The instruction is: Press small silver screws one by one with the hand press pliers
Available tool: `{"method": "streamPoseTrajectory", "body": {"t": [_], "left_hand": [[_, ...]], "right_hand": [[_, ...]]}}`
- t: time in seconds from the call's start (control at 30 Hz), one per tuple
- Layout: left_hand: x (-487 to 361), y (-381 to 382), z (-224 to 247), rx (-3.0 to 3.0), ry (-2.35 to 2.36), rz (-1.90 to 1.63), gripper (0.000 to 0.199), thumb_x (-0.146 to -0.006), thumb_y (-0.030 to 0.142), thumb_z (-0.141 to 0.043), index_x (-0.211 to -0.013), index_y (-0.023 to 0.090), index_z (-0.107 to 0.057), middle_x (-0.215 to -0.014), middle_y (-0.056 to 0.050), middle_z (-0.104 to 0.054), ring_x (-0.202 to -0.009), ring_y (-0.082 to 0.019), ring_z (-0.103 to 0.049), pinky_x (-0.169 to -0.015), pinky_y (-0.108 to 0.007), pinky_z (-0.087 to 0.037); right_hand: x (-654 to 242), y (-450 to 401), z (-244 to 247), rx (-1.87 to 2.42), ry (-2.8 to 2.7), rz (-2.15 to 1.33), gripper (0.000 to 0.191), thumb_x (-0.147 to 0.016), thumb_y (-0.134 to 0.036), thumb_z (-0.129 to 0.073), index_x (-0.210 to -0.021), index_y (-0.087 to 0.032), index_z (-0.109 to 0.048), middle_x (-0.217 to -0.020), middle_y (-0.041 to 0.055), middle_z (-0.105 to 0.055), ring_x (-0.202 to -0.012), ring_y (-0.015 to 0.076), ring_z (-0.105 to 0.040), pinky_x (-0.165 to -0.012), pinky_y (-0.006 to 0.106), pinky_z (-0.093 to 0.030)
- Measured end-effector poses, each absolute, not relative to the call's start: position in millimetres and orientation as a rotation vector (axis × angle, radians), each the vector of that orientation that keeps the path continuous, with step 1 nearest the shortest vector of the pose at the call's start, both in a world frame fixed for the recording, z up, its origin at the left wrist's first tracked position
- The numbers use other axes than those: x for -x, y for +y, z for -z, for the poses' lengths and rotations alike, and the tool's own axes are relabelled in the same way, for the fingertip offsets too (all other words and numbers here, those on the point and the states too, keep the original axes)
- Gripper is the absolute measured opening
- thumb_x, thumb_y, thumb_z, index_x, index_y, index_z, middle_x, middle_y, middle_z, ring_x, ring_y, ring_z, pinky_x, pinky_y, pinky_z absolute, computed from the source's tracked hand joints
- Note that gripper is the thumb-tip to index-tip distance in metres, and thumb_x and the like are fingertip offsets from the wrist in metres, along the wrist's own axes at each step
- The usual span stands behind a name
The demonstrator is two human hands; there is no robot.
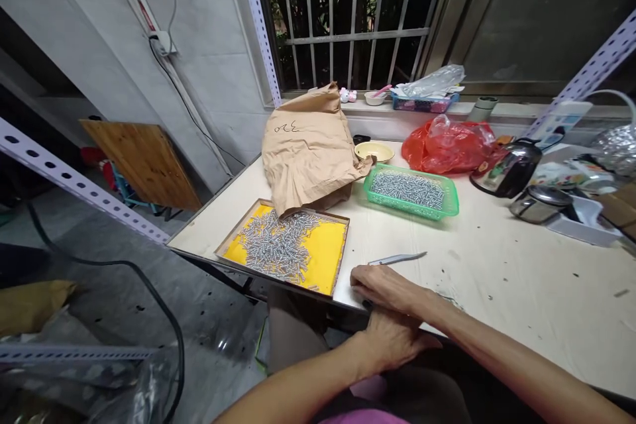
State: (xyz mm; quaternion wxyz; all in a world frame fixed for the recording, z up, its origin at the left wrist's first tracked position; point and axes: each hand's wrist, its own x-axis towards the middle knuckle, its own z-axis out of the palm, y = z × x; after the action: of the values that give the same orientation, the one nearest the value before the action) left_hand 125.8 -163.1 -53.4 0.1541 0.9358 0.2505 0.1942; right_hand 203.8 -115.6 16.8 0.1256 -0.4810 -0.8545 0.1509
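My right hand (382, 286) rests at the table's front edge, crossed over my left hand. Its fingers are curled together, and what they may hold is hidden. My left hand (392, 338) lies lower, at the edge near my lap, its thumb pointing right and its other fingers covered. A small dark thing shows between the hands, too hidden to name. Just beyond my right hand lie slim grey tweezers (397, 258). To the left, a shallow tray (325, 252) with a yellow bottom holds a heap of small silvery metal pieces (273, 245).
A brown paper bag (311, 146) overhangs the tray's back. Behind the tweezers stands a green plastic basket (451, 197) of similar pieces. Farther back are a yellow dish (375, 150), a red plastic bag (447, 146) and a kettle (509, 169). Metal shelf posts flank the table.
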Motion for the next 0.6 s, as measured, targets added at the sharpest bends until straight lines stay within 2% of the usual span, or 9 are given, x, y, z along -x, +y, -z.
{"method": "streamPoseTrajectory", "body": {"t": [0.07, 0.13, 0.23, 0.37, 0.47, 0.53, 0.6], "left_hand": [[-125.0, -160.1, 49.8, -2.675, 0.693, -0.563, 0.066, -0.087, 0.060, -0.038, -0.139, 0.019, -0.035, -0.133, -0.012, -0.050, -0.120, -0.031, -0.046, -0.099, -0.045, -0.037], [-125.7, -156.5, 46.4, -2.717, 0.666, -0.588, 0.065, -0.086, 0.062, -0.039, -0.136, 0.021, -0.040, -0.135, -0.013, -0.048, -0.124, -0.031, -0.043, -0.100, -0.047, -0.035], [-131.1, -151.7, 41.4, -2.796, 0.612, -0.592, 0.063, -0.085, 0.063, -0.040, -0.133, 0.021, -0.044, -0.132, -0.013, -0.049, -0.128, -0.029, -0.038, -0.104, -0.047, -0.031], [-139.0, -145.7, 33.4, -2.789, 0.536, -0.618, 0.063, -0.085, 0.062, -0.042, -0.129, 0.019, -0.047, -0.125, -0.011, -0.054, -0.126, -0.027, -0.040, -0.105, -0.042, -0.032], [-125.6, -130.2, 21.4, -2.709, 0.662, -0.671, 0.042, -0.090, 0.045, -0.047, -0.120, 0.018, -0.055, -0.114, -0.009, -0.060, -0.112, -0.021, -0.050, -0.096, -0.033, -0.040], [-100.5, -109.5, 9.7, -2.631, 0.963, -0.687, 0.026, -0.092, 0.030, -0.045, -0.108, 0.018, -0.062, -0.102, -0.008, -0.062, -0.097, -0.018, -0.054, -0.086, -0.029, -0.044], [-65.3, -81.9, -2.2, -2.579, 1.336, -0.646, 0.023, -0.092, 0.024, -0.045, -0.094, 0.018, -0.067, -0.090, -0.007, -0.062, -0.089, -0.019, -0.053, -0.079, -0.030, -0.044]], "right_hand": [[-206.1, -110.7, -31.2, 1.327, -2.370, -0.489, 0.011, -0.088, -0.021, -0.045, -0.084, -0.020, -0.056, -0.078, 0.0011, -0.061, -0.068, 0.0119, -0.055, -0.063, 0.023, -0.045], [-210.2, -103.2, -52.2, 1.248, -2.090, -0.392, 0.013, -0.089, -0.022, -0.042, -0.088, -0.019, -0.054, -0.079, 0.0016, -0.061, -0.069, 0.0114, -0.056, -0.065, 0.024, -0.046], [-227.9, -84.3, -86.5, 1.239, -1.665, -0.108, 0.012, -0.087, -0.029, -0.049, -0.090, -0.020, -0.055, -0.079, 0.0015, -0.062, -0.068, 0.0124, -0.057, -0.066, 0.027, -0.048], [-278.4, -39.0, -111.6, 1.404, -1.377, 0.171, 0.024, -0.087, -0.037, -0.050, -0.102, -0.020, -0.056, -0.089, 0.0040, -0.064, -0.070, 0.0142, -0.059, -0.069, 0.031, -0.048], [-320.1, -5.3, -110.0, 1.620, -1.436, 0.142, 0.029, -0.087, -0.037, -0.049, -0.105, -0.017, -0.059, -0.094, 0.0086, -0.065, -0.077, 0.0171, -0.060, -0.077, 0.036, -0.047], [-337.3, 1.7, -103.6, 1.713, -1.545, 0.141, 0.032, -0.085, -0.035, -0.050, -0.108, -0.016, -0.061, -0.101, 0.0117, -0.064, -0.080, 0.0186, -0.060, -0.083, 0.039, -0.045], [-341.2, -9.7, -94.0, 1.718, -1.617, 0.164, 0.034, -0.085, -0.036, -0.050, -0.110, -0.016, -0.062, -0.104, 0.0121, -0.063, -0.076, 0.0182, -0.060, -0.084, 0.040, -0.045]]}}
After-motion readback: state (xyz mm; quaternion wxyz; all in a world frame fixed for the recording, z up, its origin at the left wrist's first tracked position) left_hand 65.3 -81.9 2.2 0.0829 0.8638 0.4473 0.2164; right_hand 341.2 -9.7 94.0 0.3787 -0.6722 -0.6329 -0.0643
